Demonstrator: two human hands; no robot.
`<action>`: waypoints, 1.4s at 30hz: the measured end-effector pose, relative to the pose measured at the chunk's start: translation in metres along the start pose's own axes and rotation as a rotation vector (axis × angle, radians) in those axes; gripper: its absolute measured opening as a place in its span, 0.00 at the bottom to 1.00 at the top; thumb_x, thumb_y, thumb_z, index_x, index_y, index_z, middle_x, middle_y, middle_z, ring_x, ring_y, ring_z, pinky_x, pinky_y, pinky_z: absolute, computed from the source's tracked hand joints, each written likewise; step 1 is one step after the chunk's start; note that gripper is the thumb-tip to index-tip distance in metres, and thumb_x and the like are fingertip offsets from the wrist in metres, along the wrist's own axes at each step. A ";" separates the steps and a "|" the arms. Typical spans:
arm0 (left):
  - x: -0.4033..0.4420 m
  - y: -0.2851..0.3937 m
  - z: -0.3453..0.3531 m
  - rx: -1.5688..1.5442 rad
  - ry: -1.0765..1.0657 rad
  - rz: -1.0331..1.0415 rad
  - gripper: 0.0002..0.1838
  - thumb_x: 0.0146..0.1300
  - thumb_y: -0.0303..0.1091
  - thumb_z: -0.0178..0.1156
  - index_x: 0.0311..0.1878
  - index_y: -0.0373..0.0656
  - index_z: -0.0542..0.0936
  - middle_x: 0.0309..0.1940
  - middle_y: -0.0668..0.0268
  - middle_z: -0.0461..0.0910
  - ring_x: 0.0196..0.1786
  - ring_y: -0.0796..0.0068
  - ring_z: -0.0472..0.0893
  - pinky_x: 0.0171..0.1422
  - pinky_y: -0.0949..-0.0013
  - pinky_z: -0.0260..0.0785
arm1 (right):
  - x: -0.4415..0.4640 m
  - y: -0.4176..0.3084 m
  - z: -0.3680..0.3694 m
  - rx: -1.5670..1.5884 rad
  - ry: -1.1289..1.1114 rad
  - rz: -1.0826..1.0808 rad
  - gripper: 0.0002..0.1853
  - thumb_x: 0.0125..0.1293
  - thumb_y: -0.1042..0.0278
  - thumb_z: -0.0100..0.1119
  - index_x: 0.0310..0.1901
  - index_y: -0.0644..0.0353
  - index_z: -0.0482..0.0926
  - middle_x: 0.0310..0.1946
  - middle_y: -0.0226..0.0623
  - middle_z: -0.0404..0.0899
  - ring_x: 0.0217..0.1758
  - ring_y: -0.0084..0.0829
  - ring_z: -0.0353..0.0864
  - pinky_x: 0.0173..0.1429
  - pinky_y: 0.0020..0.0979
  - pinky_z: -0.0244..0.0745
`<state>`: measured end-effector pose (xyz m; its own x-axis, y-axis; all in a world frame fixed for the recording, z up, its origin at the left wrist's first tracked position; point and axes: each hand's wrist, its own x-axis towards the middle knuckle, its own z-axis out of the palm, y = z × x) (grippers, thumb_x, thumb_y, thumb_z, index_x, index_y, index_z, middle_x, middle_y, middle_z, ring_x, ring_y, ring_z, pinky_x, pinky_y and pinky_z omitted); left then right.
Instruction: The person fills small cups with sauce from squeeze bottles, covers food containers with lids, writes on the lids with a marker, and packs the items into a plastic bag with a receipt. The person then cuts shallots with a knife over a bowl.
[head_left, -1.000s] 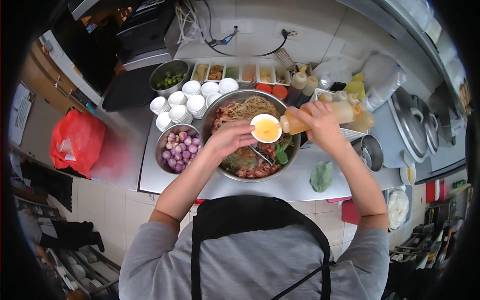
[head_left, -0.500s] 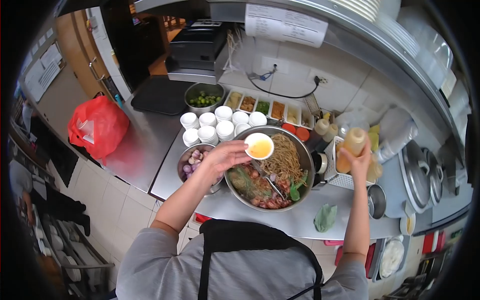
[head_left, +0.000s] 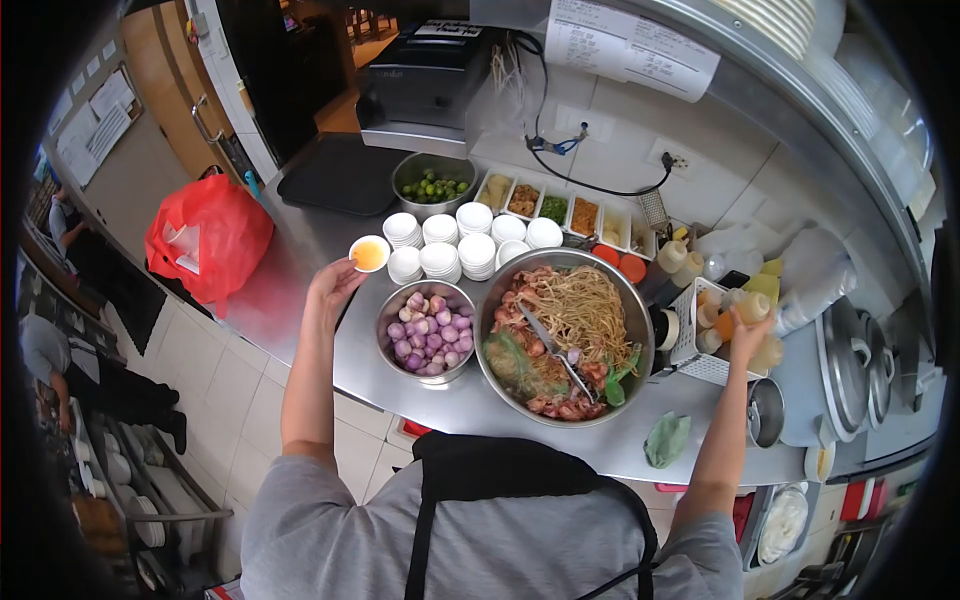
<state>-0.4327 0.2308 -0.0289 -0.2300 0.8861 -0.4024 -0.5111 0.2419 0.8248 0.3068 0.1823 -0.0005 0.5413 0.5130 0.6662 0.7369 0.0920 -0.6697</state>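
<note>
At the left, my left hand (head_left: 334, 286) pinches the rim of a small white sauce cup (head_left: 369, 254) with orange-yellow liquid in it. The cup is beside several stacks of white cups (head_left: 440, 260). On the right, my right hand (head_left: 748, 333) is closed around a squeeze bottle (head_left: 751, 306) at a white plastic basket (head_left: 688, 340) of other bottles. Between my arms are a bowl of purple shallots (head_left: 432, 335) and a large steel bowl (head_left: 641, 310). Noodle-like strands (head_left: 585, 310), reddish pieces and a pair of tongs (head_left: 560, 355) lie in the large bowl.
Behind the cups stand a bowl of green limes (head_left: 433, 187) and white trays of condiments (head_left: 553, 208). A red plastic bag (head_left: 208, 240) sits on the left counter. Pot lids (head_left: 845, 365) lean at the right. A green leaf-like piece (head_left: 667, 440) lies near the front edge. Another person (head_left: 60, 365) stands far left.
My left hand has carried the sauce cup leftward, from over the large bowl to beside the cup stacks. My right hand has lowered the squeeze bottle to the basket. The view has shifted slightly.
</note>
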 end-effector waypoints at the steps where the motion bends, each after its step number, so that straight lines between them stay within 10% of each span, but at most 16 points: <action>1: 0.007 -0.003 -0.013 0.000 0.009 -0.006 0.10 0.56 0.23 0.54 0.42 0.32 0.70 0.39 0.54 0.76 0.44 0.62 0.77 0.52 0.65 0.73 | -0.002 0.003 0.002 -0.121 -0.044 0.043 0.42 0.41 0.68 0.72 0.58 0.64 0.57 0.53 0.48 0.65 0.57 0.43 0.63 0.61 0.36 0.57; 16: 0.075 -0.076 -0.072 0.205 0.266 -0.161 0.09 0.49 0.18 0.59 0.36 0.31 0.75 0.30 0.57 0.77 0.32 0.65 0.79 0.40 0.66 0.78 | 0.037 0.030 -0.010 -0.447 -0.351 0.028 0.33 0.46 0.60 0.66 0.55 0.62 0.68 0.47 0.52 0.73 0.52 0.45 0.72 0.54 0.36 0.66; 23: 0.092 -0.060 -0.048 0.804 0.283 0.417 0.18 0.46 0.42 0.66 0.31 0.35 0.81 0.23 0.61 0.80 0.23 0.73 0.77 0.30 0.67 0.69 | 0.057 -0.012 -0.054 -0.428 -0.265 0.002 0.23 0.47 0.62 0.65 0.46 0.59 0.76 0.47 0.48 0.72 0.50 0.42 0.70 0.55 0.36 0.65; 30: 0.115 -0.045 0.027 1.587 0.049 0.437 0.09 0.48 0.36 0.60 0.28 0.39 0.81 0.24 0.55 0.79 0.29 0.56 0.80 0.36 0.60 0.70 | 0.072 -0.003 -0.094 -0.346 -0.300 0.185 0.21 0.48 0.61 0.64 0.45 0.57 0.77 0.42 0.47 0.77 0.44 0.39 0.77 0.48 0.34 0.71; 39: 0.059 -0.026 0.052 1.396 0.375 0.851 0.07 0.47 0.27 0.56 0.30 0.38 0.78 0.25 0.52 0.78 0.31 0.51 0.78 0.37 0.56 0.70 | 0.070 0.018 -0.067 -0.722 -0.491 0.161 0.22 0.45 0.55 0.63 0.42 0.56 0.78 0.37 0.44 0.79 0.43 0.44 0.78 0.47 0.38 0.71; 42: 0.056 -0.022 0.043 0.787 0.269 0.523 0.06 0.51 0.28 0.57 0.33 0.37 0.76 0.25 0.64 0.77 0.27 0.77 0.76 0.28 0.72 0.72 | 0.084 0.018 -0.034 -1.006 -0.782 0.353 0.30 0.39 0.49 0.64 0.46 0.55 0.76 0.46 0.45 0.76 0.50 0.43 0.74 0.52 0.37 0.69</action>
<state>-0.3985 0.2921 -0.0524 -0.5013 0.8603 0.0923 0.3843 0.1258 0.9146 0.3795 0.1975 0.0544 0.6403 0.7635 -0.0840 0.7658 -0.6430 -0.0068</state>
